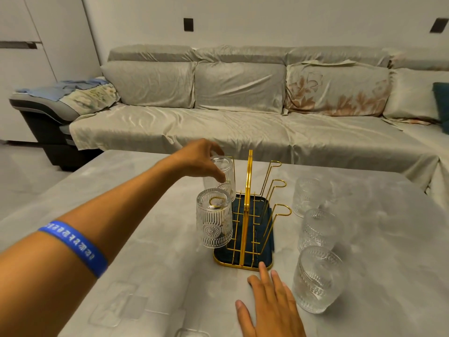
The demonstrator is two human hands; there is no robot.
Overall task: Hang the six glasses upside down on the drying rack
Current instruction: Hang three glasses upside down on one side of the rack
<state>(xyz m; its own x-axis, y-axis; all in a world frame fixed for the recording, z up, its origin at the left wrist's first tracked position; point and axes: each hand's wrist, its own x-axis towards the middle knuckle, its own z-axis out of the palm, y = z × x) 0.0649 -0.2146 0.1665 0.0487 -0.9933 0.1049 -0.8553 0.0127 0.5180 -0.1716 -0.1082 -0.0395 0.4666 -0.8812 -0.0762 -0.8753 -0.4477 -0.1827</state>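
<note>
A gold wire drying rack (247, 190) stands on a dark tray (263, 260) in the middle of the table. One ribbed glass (214, 218) hangs upside down on the near left prong. Behind it, my left hand (201, 159) grips a second upside-down glass (224, 177) over a left prong. Three right-hand prongs (279, 186) are bare. Three more glasses stand on the table to the right: far (307, 197), middle (318, 229) and near (318, 279). My right hand (267, 302) rests flat on the table, fingers apart, its tips at the tray's front edge.
The grey table (145, 251) carries the rack. A long covered sofa (243, 113) runs behind it. Another clear object (192, 333) shows at the bottom edge.
</note>
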